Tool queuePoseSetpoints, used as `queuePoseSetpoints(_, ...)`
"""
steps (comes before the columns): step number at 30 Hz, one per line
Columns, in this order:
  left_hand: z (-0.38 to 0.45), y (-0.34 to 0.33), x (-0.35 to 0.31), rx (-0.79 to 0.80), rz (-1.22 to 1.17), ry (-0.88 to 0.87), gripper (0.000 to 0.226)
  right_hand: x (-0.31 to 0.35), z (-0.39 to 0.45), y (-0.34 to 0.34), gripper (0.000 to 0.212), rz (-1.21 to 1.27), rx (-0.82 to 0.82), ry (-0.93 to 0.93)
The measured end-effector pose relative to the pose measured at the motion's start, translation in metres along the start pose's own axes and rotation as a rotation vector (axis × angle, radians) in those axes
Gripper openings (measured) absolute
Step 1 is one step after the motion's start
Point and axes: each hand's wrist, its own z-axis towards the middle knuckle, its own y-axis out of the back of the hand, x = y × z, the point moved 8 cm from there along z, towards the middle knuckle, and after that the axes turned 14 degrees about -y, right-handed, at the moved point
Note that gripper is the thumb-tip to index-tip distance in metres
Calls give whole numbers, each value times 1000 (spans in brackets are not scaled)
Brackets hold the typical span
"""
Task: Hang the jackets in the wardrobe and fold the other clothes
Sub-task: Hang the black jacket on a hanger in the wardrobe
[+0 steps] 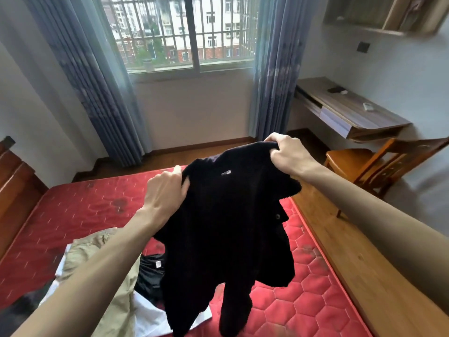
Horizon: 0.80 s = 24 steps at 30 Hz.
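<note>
A black corduroy jacket (226,229) hangs in the air above the red mattress (85,210), its inside label facing me. My left hand (165,193) grips its left shoulder. My right hand (286,154) grips the other shoulder, held higher. One sleeve dangles low at the bottom. Below, on the mattress, lie khaki trousers (97,251), a white garment (150,319) and another black garment (150,276), partly hidden by my left forearm.
A wooden headboard (14,181) stands at the left. A wooden chair (369,164) and a wall-mounted desk (347,110) are at the right, past a strip of wooden floor. A barred window (179,32) with blue curtains faces me.
</note>
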Motion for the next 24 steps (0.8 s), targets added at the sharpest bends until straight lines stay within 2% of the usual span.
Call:
queuePoseSetpoints(2,2,1,-8,55,102,-5,28,-6,-9,-3,35,-74,10,-30)
queuePoseSetpoints(4,2,3,-11,55,108,23,28,-13,-20,-5,31,-192,-9,-50)
queuePoseSetpoints(7,2,0,-17,25,-79,69,18,-24,-36,-4,28,-491,-126,-49)
queuePoseSetpoints(9,3,-4,-25,-25,-150,49,12,-34,-47,-1,27,-548,-163,-65)
queuePoseSetpoints(11,4,-7,-35,-39,-214,18,21,-49,-59,2,23,-469,-135,-140)
queuePoseSetpoints(13,5,-13,-48,-37,-285,-33,19,-65,-71,5,20,-392,-100,-218)
queuePoseSetpoints(18,4,-20,-78,-82,-474,-126,8,-101,-108,10,39,49,-30,-450)
queuePoseSetpoints(21,7,-22,-97,-94,-588,-128,6,-118,-132,18,47,237,-70,-517)
queuePoseSetpoints(24,12,-21,-119,-99,-700,-149,7,-132,-157,36,40,285,-168,-552)
